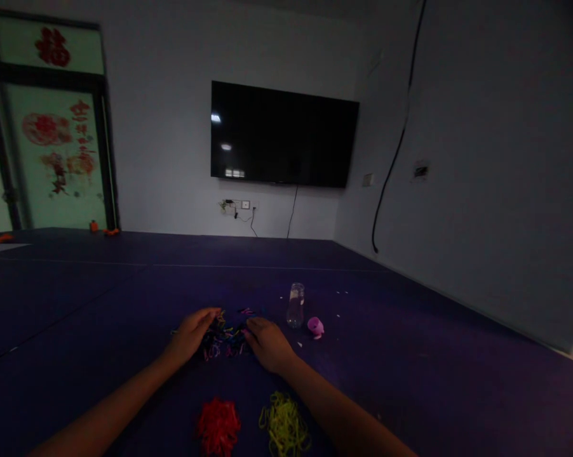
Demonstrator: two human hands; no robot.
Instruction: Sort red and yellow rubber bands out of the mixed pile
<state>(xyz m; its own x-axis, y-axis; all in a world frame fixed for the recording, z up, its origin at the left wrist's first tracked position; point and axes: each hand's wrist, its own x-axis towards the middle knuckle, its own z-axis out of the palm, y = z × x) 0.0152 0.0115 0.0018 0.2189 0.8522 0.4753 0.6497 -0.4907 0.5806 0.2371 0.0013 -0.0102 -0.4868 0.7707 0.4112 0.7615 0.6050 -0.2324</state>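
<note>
A loose heap of mixed-colour rubber bands [225, 339] lies on the purple surface between my two hands. My left hand [191, 333] rests along the heap's left side, fingers stretched out. On the opposite side my right hand [269, 344] is cupped against the bands, its fingers extended and partly hidden. Closer to me sit a pile of red rubber bands [218, 425] and, right of it, a pile of yellow rubber bands [285, 424]. A clear bottle [295, 308] stands upright beyond my right hand, with a pink cap-like piece [316, 327] beside it.
Small white scraps [300, 344] are scattered around the bottle. The purple surface [434, 355] reaches to the walls. A black television [284, 134] hangs on the far wall, and a dark cable [395, 158] runs down the right wall. Orange objects [94, 226] stand near the door.
</note>
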